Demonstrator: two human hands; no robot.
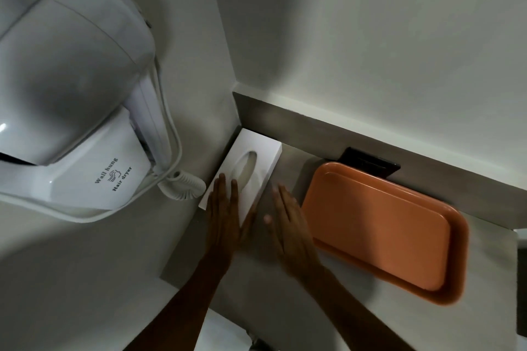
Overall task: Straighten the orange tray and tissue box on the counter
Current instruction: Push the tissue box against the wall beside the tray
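Left hand (pixel 225 216) (flat) atop tissue box (pixel 245 168)

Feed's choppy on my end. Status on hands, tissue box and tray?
Left hand flat on tissue box, open. Right hand open, blurred, between box and orange tray. Tray untouched, black item behind it.

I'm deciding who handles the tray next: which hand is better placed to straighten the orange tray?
Probably the right hand. It is open over the counter just beside the orange tray, nearest its left rim. The left hand lies flat on the tissue box, farther away.
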